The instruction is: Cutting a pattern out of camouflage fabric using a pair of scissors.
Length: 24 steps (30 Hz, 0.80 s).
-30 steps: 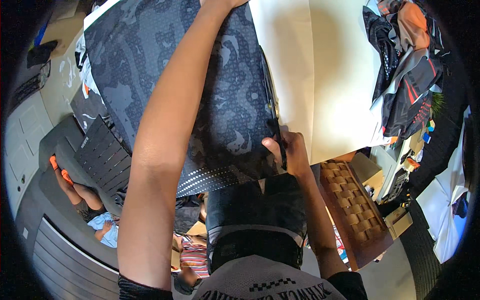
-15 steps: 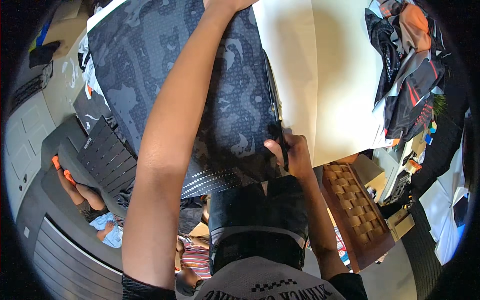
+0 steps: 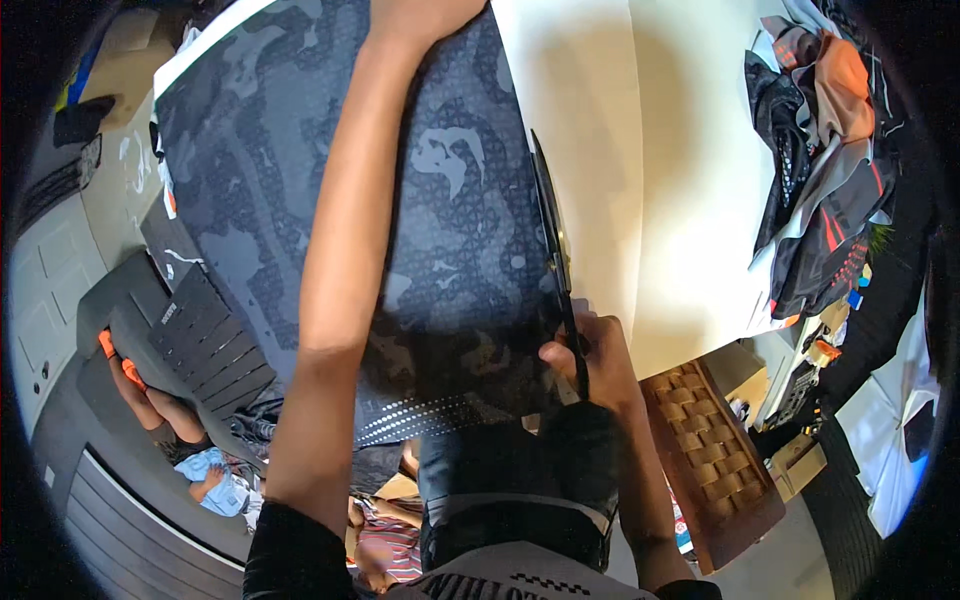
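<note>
A large sheet of dark grey and black patterned fabric lies over the table, with white dots along its near edge. My left arm stretches across it, and my left hand rests at its far part; the upper picture edge cuts off the fingers. My right hand is closed around the handles of long black scissors. Their blades lie along the right edge of the fabric, pointing away from me and appearing nearly closed. Pale cream paper or board spreads to the right of the blades.
Crumpled black, grey and orange garments are heaped on the table's right side. Beside my right forearm stands a brown woven-panel wooden piece. On the left, a person with orange footwear sits on a grey sofa. Another person in stripes is behind me.
The whole view has shifted, so table, fabric and scissors appear lower. My left hand lies slightly farther along the fabric. My right hand keeps hold of the scissors beside the fabric's right edge.
</note>
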{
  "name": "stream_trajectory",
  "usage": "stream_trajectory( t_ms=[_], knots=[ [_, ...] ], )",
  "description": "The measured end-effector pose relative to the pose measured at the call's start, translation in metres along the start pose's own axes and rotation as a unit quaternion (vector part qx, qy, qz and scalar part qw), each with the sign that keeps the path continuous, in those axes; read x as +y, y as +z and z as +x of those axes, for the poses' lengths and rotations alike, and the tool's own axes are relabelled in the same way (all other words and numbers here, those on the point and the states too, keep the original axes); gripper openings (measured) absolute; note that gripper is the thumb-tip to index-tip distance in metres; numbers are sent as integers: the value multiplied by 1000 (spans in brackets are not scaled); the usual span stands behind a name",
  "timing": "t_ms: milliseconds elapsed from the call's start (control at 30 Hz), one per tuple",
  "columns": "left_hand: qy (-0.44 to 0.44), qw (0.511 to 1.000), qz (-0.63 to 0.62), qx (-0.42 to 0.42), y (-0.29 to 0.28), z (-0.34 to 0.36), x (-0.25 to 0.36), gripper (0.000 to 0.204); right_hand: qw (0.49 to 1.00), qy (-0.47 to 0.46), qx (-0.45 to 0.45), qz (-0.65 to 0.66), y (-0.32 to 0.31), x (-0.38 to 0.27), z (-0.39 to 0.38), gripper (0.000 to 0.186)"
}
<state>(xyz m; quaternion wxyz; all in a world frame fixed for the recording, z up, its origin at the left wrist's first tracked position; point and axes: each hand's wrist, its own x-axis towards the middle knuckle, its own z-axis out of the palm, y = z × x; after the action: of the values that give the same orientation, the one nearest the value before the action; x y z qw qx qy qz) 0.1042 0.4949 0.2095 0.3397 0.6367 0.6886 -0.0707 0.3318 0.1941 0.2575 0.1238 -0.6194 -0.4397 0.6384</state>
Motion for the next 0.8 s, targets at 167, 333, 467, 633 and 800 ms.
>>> stream_trajectory(
  t_ms=[167,333,467,633,800],
  knots=[
    [80,960,163,212,5,-4,-7,53,999,1,-12,-34,-4,-3,1,58],
    [77,987,-138,29,-1,15,-47,53,999,32,-28,-22,-4,-4,5,58],
    [446,877,-173,-40,1,-29,-44,60,999,33,-40,-15,1,-7,5,56],
    [489,872,-26,-12,15,-68,-43,73,999,0,-16,-34,8,3,6,55],
    [552,801,175,150,31,-67,-50,71,999,-11,-22,-37,15,1,4,54]
  ],
)
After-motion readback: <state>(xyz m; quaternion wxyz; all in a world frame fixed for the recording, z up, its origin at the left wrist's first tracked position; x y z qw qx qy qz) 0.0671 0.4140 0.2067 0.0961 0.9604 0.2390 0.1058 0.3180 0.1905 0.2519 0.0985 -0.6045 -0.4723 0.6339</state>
